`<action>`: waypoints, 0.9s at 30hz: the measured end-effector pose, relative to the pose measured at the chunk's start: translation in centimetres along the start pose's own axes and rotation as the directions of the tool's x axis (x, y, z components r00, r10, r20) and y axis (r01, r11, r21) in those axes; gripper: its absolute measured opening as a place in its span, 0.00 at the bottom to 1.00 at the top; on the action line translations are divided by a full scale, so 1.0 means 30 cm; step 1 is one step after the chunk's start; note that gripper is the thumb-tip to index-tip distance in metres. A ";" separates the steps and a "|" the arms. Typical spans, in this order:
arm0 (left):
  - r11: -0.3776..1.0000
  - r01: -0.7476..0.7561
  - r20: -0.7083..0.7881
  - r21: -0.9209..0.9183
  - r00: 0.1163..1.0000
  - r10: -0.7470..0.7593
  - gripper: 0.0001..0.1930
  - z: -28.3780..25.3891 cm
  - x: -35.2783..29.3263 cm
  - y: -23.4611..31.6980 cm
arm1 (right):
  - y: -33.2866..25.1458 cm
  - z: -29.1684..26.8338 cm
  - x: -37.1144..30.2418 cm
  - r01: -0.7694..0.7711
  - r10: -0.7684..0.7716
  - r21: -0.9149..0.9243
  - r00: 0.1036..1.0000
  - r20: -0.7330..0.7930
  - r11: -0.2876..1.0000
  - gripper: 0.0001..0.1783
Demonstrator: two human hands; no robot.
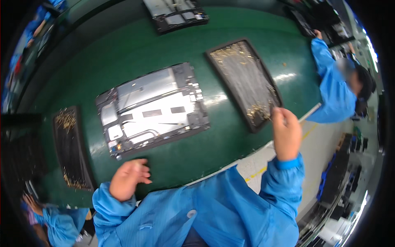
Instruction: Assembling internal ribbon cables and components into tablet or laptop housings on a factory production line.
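Note:
My right hand (287, 133) is closed in a pinch at the near right corner of a black tray (242, 78). It grips a slim silver rod-shaped tool (310, 113) whose back end sticks out to the right; its working tip is hidden by the fingers. Small brass-coloured screw-like pieces (258, 111) lie in the tray's two ends. My left hand (130, 178) hovers at the table's near side, fingers apart and loosely bent, holding nothing. Just beyond it lies an opened flat electronic device (158, 111), with silver plates, cables and a black frame.
On the left lies a second black tray (72, 148) with brass pieces. Another opened device (177, 16) is at the far edge of the green table (135, 61). Co-workers in blue sit at the right (335, 86) and lower left (61, 224).

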State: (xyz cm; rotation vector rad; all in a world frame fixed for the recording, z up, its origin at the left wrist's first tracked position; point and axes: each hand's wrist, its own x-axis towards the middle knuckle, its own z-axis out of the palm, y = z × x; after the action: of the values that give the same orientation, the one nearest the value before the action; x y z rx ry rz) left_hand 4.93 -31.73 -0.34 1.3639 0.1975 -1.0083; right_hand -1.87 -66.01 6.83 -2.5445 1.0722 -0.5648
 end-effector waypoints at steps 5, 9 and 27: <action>0.531 -0.711 0.446 0.461 0.703 0.553 0.19 0.131 0.001 0.070 | -0.140 -0.039 -0.088 0.233 -0.406 0.573 0.894 0.193 0.786 0.06; 0.302 -0.807 0.351 0.508 0.514 0.783 0.19 0.207 0.056 0.073 | -0.227 0.086 -0.139 -0.113 -0.609 0.725 0.465 0.643 0.679 0.08; -0.065 -0.431 0.271 0.900 0.436 0.859 0.08 0.259 0.226 0.088 | -0.270 0.273 -0.153 -0.468 -0.067 0.858 0.869 0.490 0.211 0.19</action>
State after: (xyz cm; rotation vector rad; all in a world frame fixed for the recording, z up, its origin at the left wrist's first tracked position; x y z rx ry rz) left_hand 7.47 -42.06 -0.84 2.3244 -0.9220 0.2783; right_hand 3.99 -56.12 2.18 -1.2117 0.5276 -0.3519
